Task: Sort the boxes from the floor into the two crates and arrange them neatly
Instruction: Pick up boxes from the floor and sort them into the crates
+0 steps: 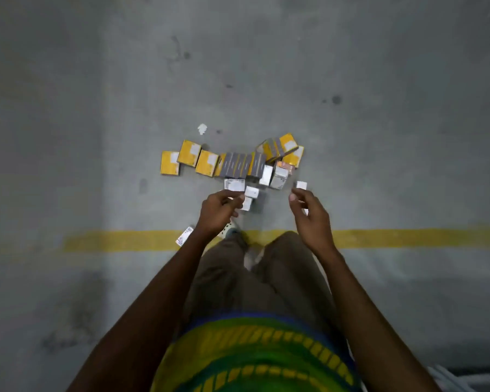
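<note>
The person stands on the grey concrete floor [379, 137] with both arms stretched forward and down. The left hand [219, 210] has its fingers curled inward, and I cannot tell if it grips something or only hangs over the boxes. The right hand [311, 213] is also curled, with the thumb up; a little white shows at its palm side, but I cannot tell if this is a box in the hand or one on the floor under it. All the boxes lie on the floor just beyond the hands. Beyond the left hand and further to its outer side, three flat yellow boxes [190, 153] lie side by side, touching. Next to them, straight beyond the gap between the hands, a row of boxes [242, 165] stands on edge and pressed together, with grey sides up. Beyond the right hand, more yellow boxes lean in a loose heap [283, 145]. Several white boxes [279, 178] lie nearest to the fingertips, and one small white box [301, 185] is just beyond the right thumb. One loose box [184, 236] lies beside the left wrist, on a yellow line [119, 241] painted on the floor. A white scrap of paper [202, 128] lies far beyond the left hand.
</note>
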`<state>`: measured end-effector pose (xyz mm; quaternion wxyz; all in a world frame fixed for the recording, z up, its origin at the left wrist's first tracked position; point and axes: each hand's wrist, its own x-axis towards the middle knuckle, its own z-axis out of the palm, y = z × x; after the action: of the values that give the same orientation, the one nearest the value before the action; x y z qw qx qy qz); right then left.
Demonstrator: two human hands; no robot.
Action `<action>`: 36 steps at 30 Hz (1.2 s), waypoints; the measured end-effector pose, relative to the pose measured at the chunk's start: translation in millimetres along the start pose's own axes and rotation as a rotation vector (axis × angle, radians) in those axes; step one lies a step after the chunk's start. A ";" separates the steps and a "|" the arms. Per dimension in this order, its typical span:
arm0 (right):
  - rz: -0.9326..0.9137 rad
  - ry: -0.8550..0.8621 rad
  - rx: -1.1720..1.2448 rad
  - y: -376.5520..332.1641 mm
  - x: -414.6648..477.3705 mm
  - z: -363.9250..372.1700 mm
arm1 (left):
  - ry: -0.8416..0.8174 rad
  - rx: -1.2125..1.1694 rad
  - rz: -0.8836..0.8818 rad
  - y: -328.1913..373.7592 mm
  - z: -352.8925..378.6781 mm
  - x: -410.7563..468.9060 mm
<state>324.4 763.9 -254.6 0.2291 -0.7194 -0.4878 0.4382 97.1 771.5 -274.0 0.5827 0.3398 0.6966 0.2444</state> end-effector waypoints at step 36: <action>0.545 -0.023 -0.217 342.1 366.8 367.2 | 0.554 0.395 -0.143 -322.1 23.4 544.1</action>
<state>233.5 915.7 -850.5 0.0191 -0.8392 -0.3233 0.4369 10.3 973.5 -867.3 0.3099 0.3172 0.8842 0.1466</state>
